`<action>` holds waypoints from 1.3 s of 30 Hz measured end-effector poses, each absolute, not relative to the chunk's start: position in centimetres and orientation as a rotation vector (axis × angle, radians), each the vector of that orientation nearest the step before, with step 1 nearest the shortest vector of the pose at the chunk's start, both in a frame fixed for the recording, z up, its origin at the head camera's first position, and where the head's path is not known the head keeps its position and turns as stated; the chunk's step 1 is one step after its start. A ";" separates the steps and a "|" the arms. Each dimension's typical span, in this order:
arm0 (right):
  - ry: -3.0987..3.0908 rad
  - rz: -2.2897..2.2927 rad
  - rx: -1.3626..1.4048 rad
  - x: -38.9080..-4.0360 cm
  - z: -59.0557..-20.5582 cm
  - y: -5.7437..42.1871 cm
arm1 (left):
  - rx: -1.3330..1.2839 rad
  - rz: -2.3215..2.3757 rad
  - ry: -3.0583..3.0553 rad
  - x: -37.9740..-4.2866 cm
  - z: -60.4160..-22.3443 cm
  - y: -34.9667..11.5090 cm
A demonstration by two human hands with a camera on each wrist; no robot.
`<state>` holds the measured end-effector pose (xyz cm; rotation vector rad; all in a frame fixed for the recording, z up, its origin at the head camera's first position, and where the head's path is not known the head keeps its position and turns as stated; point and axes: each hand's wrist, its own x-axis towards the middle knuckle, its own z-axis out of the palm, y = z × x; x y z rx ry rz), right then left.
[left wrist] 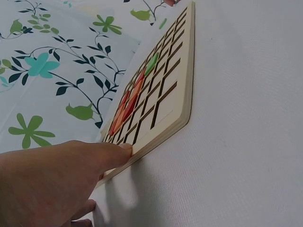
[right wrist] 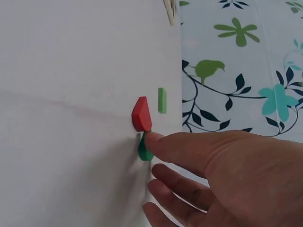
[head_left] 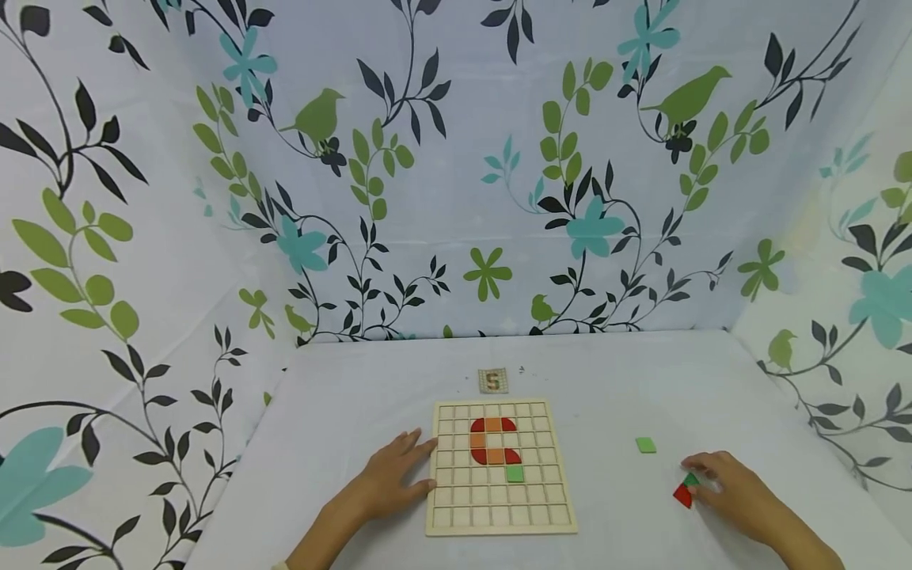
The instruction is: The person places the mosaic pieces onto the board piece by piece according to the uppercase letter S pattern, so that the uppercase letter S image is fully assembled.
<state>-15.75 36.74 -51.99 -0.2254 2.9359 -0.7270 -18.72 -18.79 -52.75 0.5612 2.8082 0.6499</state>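
Note:
A wooden grid board (head_left: 501, 530) lies on the white table. In its cells, red and orange tiles (head_left: 479, 453) form a C-like curve, with a light green square tile (head_left: 514, 473) below its right end. My left hand (head_left: 394, 479) rests at the board's left edge, and its thumb (left wrist: 111, 153) touches the rim. On the right, my right hand (head_left: 734, 495) holds a dark green tile (right wrist: 143, 147) between thumb and fingers, low at the table. A red tile (right wrist: 142, 115) lies right against the green one. Part of the green tile is hidden by the thumb.
Behind the board lies a small card (head_left: 493, 381) with an S-like figure on a grid. A loose light green square tile (head_left: 645, 445) lies between the board and my right hand. Patterned cloth (head_left: 456, 198) hangs behind the table and at its sides.

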 end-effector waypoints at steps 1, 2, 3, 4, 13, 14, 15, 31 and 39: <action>2.927 -0.718 -0.215 -15.8 -52.1 36.9 | 0.555 0.643 2.810 -18.7 -52.7 -18.8; 2.919 -0.716 -0.206 -15.8 -52.2 37.0 | 0.547 0.640 2.810 -18.6 -52.6 -18.8; 2.914 -0.714 -0.194 -15.8 -52.4 37.1 | 0.543 0.636 2.811 -18.6 -52.5 -18.8; 2.911 -0.716 -0.181 -15.9 -52.5 37.1 | 0.539 0.630 2.814 -18.6 -52.5 -18.8; 2.990 -0.684 -0.140 -15.7 -53.2 37.5 | 0.541 0.641 2.809 -18.7 -52.8 -18.8; 2.988 -0.689 -0.130 -15.7 -53.2 37.5 | 0.542 0.641 2.809 -18.7 -52.8 -18.8; 2.984 -0.691 -0.125 -15.7 -53.1 37.4 | 0.543 0.641 2.811 -18.7 -52.9 -18.8; 3.058 -0.687 -0.195 -14.8 -53.2 37.1 | 0.555 0.656 2.807 -18.7 -52.7 -18.8; 3.142 -0.718 -0.226 -15.7 -53.4 36.9 | 0.552 0.650 2.798 -18.7 -52.5 -18.8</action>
